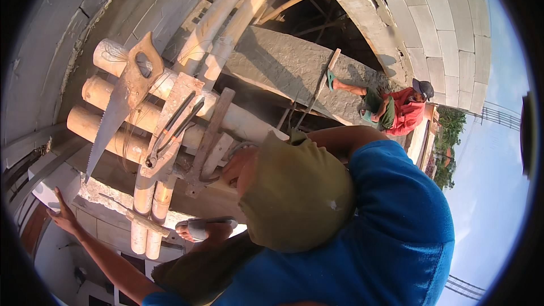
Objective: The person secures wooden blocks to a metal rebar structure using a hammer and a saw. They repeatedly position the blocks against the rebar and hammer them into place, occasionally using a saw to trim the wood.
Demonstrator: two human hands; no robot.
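Note:
Neither of my hands is in view. Just in front of me a person in a blue shirt (351,243) and an olive cap (300,192) leans over a frame of bamboo poles (133,110). That person's outstretched hand (65,216) touches a pale block (61,180) at the far left. Their other arm (343,137) is bent, its hand hidden behind the cap. A handsaw (116,107) with a wooden handle rests on the poles. Beside it, a dark pincer-like tool with long arms (170,136) lies on a short board (184,88).
Another person in red (405,114) sits on a rough concrete ledge (272,59) at the right. Block walls (436,28) rise around a dark opening (294,8). Upright bamboo poles (226,17) cross the frame. A sandalled foot (207,228) stands below, near a wooden strip (148,224).

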